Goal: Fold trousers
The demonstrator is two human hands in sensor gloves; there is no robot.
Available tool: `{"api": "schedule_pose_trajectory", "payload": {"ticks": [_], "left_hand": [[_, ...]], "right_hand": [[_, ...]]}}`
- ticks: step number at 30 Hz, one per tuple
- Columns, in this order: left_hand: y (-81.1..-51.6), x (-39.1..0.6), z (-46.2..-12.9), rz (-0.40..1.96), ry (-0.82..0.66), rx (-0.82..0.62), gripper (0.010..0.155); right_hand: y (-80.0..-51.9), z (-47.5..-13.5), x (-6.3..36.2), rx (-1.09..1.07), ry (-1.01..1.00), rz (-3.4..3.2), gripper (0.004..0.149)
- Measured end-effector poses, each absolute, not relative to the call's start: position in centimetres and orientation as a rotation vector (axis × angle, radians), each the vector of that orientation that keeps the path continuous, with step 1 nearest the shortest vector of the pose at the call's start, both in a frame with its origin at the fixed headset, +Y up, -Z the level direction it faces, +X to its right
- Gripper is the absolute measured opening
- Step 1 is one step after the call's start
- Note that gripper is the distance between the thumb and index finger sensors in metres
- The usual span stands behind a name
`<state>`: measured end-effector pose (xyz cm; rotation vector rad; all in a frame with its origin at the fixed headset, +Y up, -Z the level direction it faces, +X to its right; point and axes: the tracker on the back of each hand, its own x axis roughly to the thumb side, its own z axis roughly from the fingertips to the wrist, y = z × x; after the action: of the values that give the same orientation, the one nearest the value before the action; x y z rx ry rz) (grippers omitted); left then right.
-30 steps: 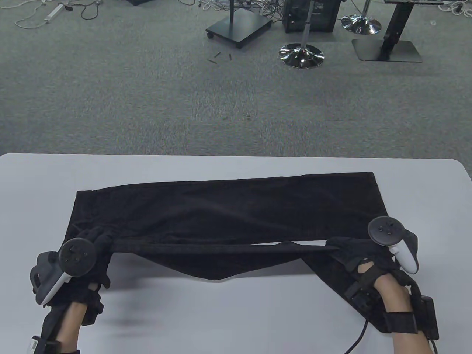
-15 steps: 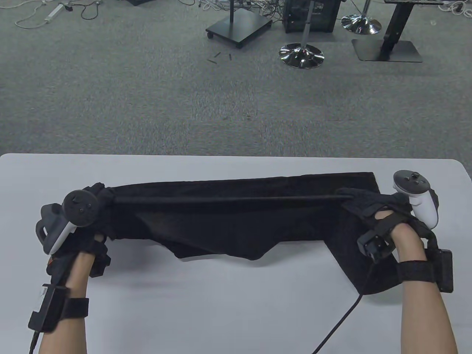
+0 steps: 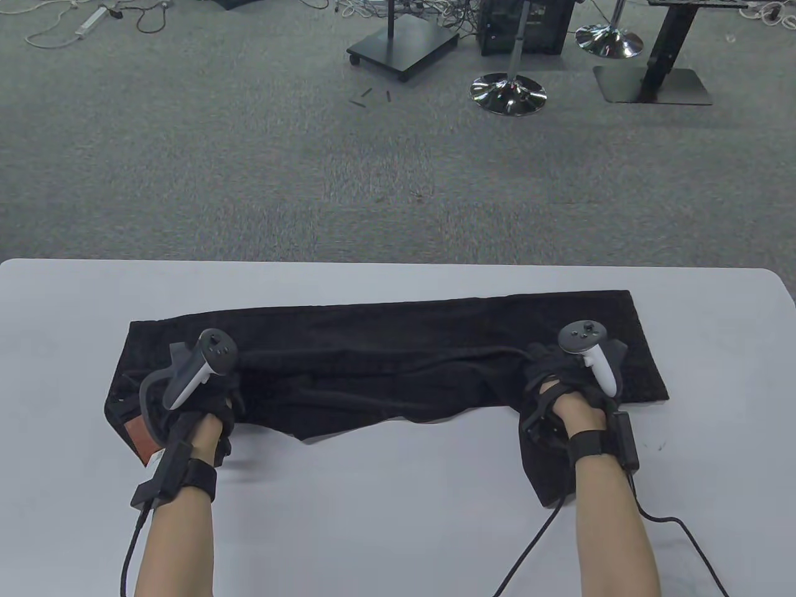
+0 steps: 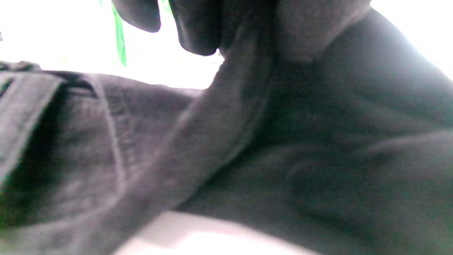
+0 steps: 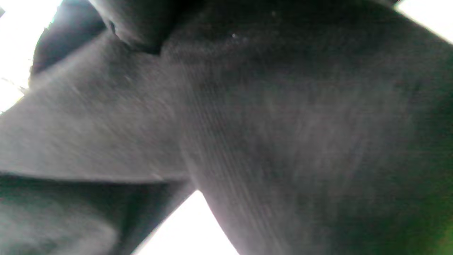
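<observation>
Item: black trousers [image 3: 398,348], lying across the near half of the white table [image 3: 398,535], long axis running left to right. From my station I see the far edge as a straight, flat band, while the middle carries long raised creases and a loose, rumpled ridge between my two hands. The near edge hangs in an uneven scalloped line, and one part [image 3: 547,472] trails toward me at the right, near my forearm. At the left end a brown patch [image 3: 142,443] shows on the fabric. In the left wrist view the cloth [image 4: 247,141] shows a stitched seam and a thick fold under the glove; in the right wrist view it [image 5: 283,141] fills the frame, finely ribbed. My left hand [image 3: 208,407] sits on the left end, my right hand [image 3: 559,382] on the right; each glove merges with the dark cloth, so I cannot tell whether the fingers pinch it or only press on it.
</observation>
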<state>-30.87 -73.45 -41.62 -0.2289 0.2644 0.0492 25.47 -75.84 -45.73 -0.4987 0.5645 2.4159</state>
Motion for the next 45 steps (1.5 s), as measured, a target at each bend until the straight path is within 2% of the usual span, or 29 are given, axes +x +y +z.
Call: {"api": "schedule_pose_trajectory", "payload": {"ticks": [6,7,12,16,22,26,27,29,31,34,36,38,40,43,45], "left_hand": [[-75.3,-31.4,-42.2,0.041,0.299,-0.363,0.056],[-75.6,-31.5,-42.2,0.042,0.301,-0.403,0.057],[-76.1,-31.5,-41.6,0.069,0.311,-0.415,0.056],[-76.2,-32.1,-39.8,0.084,0.294,-0.389,0.055],[-75.5,-33.7,-36.5,0.078,0.256,-0.474,0.056],[-74.2,-35.1,-34.9,0.112,0.275,-0.614,0.054],[-73.5,-35.5,-34.5,0.132,0.276,-0.685,0.053],[-71.9,-36.0,-34.1,0.157,0.273,-0.704,0.053],[-70.0,-36.2,-34.1,0.189,0.259,-0.641,0.052],[-66.4,-35.9,-34.4,0.177,0.25,-0.421,0.05],[-64.7,-35.4,-34.8,0.14,0.245,-0.269,0.05],[-64.4,-34.7,-35.4,0.127,0.254,-0.144,0.05],[-65.3,-34.2,-35.9,0.085,0.26,-0.106,0.05],[-67.5,-33.7,-36.3,0.057,0.274,-0.127,0.05],[-69.2,-33.6,-36.5,0.053,0.271,-0.163,0.05]], "right_hand": [[-78.2,-46.0,25.2,-0.538,0.697,2.448,0.056],[-78.2,-45.9,25.1,-0.539,0.691,2.468,0.056],[-78.1,-44.3,25.4,-0.529,0.613,2.474,0.055],[-77.4,-42.1,25.8,-0.446,0.637,2.544,0.055],[-75.9,-38.4,26.3,-0.249,0.813,2.574,0.054],[-75.0,-36.9,27.5,-0.216,1.003,2.32,0.054],[-74.4,-36.5,27.9,-0.203,1.038,2.264,0.053],[-72.5,-36.0,28.6,-0.15,1.054,2.204,0.051],[-70.1,-36.0,29.0,-0.082,1.036,2.155,0.047],[-65.4,-36.5,29.3,-0.011,0.912,2.15,0.042],[-62.9,-37.3,29.6,-0.045,0.748,2.225,0.041],[-61.4,-38.3,29.8,-0.153,0.465,2.337,0.042],[-61.9,-39.2,29.6,-0.236,0.319,2.413,0.042],[-64.4,-40.1,29.2,-0.334,0.317,2.467,0.045],[-66.6,-40.4,29.4,-0.398,0.4,2.507,0.046]]}}
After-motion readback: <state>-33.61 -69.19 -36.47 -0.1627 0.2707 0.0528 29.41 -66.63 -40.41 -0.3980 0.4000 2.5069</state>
